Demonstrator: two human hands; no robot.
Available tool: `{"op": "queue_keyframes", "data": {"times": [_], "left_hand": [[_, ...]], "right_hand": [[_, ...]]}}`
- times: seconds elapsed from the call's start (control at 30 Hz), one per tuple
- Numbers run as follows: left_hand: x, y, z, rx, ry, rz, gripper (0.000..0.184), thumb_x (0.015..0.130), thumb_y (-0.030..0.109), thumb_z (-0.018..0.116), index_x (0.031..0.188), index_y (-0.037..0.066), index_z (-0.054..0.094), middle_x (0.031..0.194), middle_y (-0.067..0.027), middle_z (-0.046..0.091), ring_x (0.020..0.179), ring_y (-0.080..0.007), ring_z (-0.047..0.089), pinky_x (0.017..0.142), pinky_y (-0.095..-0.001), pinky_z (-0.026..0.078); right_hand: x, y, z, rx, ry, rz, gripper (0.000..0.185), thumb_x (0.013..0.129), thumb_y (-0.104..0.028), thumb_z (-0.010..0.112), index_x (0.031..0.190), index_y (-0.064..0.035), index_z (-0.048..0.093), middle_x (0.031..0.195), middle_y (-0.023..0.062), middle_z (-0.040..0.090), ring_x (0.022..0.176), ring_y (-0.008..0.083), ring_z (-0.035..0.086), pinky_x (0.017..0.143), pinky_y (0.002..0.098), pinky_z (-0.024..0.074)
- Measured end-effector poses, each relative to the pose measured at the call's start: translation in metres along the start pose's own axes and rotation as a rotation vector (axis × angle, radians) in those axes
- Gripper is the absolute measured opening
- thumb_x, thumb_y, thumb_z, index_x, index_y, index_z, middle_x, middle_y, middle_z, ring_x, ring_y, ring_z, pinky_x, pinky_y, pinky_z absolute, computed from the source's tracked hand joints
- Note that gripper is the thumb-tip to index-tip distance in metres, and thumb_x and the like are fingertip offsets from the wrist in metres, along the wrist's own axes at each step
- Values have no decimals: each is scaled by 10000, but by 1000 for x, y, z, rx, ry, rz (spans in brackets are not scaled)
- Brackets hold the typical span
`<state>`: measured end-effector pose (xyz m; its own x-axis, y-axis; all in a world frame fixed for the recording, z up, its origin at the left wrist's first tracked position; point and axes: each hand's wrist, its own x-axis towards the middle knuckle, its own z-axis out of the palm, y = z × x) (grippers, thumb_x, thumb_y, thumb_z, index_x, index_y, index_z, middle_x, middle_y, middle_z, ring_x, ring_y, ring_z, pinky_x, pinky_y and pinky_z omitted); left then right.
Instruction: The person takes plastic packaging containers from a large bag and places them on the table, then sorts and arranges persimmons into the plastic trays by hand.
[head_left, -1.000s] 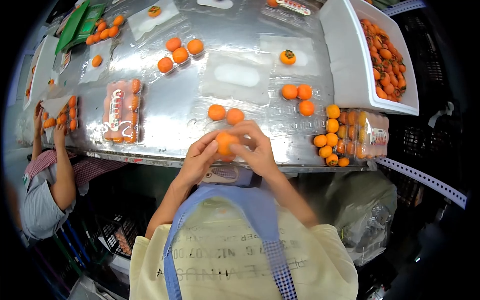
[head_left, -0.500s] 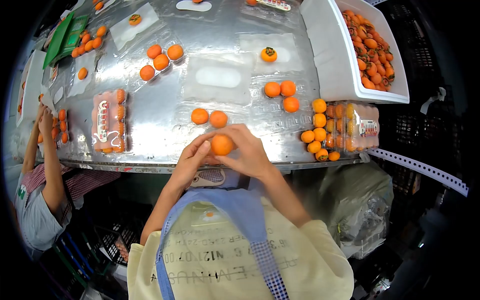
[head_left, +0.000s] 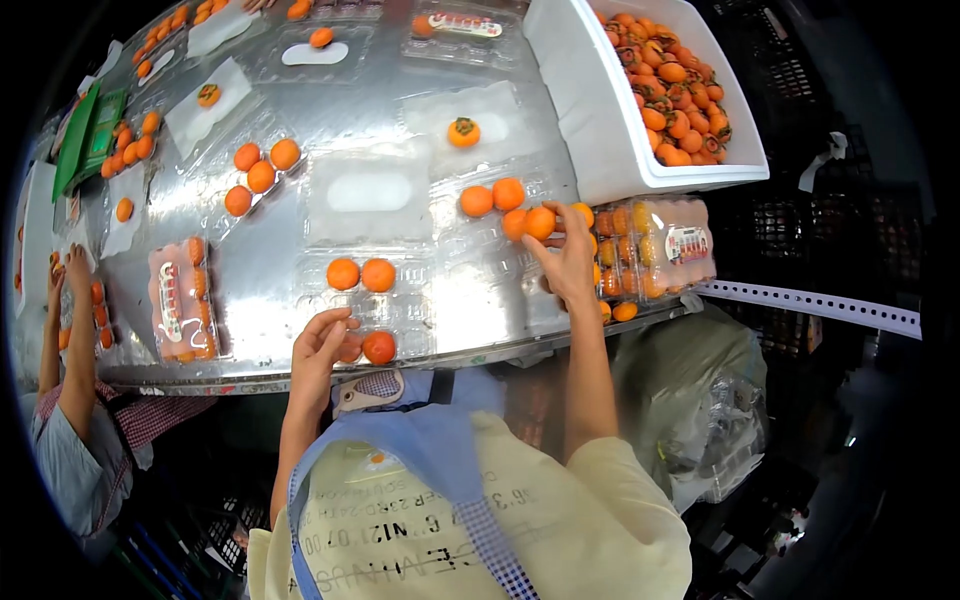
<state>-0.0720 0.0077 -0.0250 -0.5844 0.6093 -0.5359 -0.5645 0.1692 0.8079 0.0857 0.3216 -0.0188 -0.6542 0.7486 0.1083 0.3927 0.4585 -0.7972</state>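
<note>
Currently, the right hand [head_left: 568,250] is right of the centre of the frame, its thumb and fingers closed round a glossy orange persimmon [head_left: 540,223]. That fruit sits just beside three other round orange persimmons [head_left: 477,201], over a clear plastic tray [head_left: 470,245] on the shiny metal surface [head_left: 255,335].

The left hand [head_left: 320,345] is lower left of centre, near the front edge, its thumb and index finger slightly parted. Beside these fingers lies a partly hidden reddish-orange persimmon [head_left: 349,348]; whether they touch it, I cannot tell. To its right is a darker orange-red persimmon [head_left: 379,347], and above them a pair of smooth orange persimmons [head_left: 343,273] sits on another clear tray [head_left: 405,305].

Behind that pair lies a translucent sheet with a pale oval [head_left: 368,192]. Just right of the right hand, loose yellow-orange persimmons [head_left: 625,311] adjoin a clear pack with a printed label [head_left: 685,247]. A white foam box [head_left: 570,110], full of orange persimmons with green tops [head_left: 680,95], stands at upper right. Another labelled clear pack [head_left: 183,300] lies toward the left, and a co-worker's hands [head_left: 72,268] are at the left edge.
</note>
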Motion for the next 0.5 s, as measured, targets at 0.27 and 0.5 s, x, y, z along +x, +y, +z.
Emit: {"op": "queue_keyframes", "data": {"times": [0.27, 0.5], "left_hand": [[1, -1, 4, 13, 9, -13, 238, 915, 168, 537, 1113, 39, 567, 973, -55, 615, 802, -97, 590, 703, -226, 486], [3, -7, 2, 5, 21, -25, 234, 916, 172, 536, 1109, 43, 569, 963, -49, 618, 790, -89, 587, 701, -225, 483]], "right_hand": [[-10, 21, 17, 456, 18, 63, 473, 769, -91, 693, 1187, 9, 494, 1134, 99, 531, 908, 205, 583, 701, 273, 532], [-31, 17, 22, 1173, -194, 345, 409, 935, -288, 499, 1201, 24, 496, 1103, 95, 587, 878, 181, 598, 727, 286, 504]]}}
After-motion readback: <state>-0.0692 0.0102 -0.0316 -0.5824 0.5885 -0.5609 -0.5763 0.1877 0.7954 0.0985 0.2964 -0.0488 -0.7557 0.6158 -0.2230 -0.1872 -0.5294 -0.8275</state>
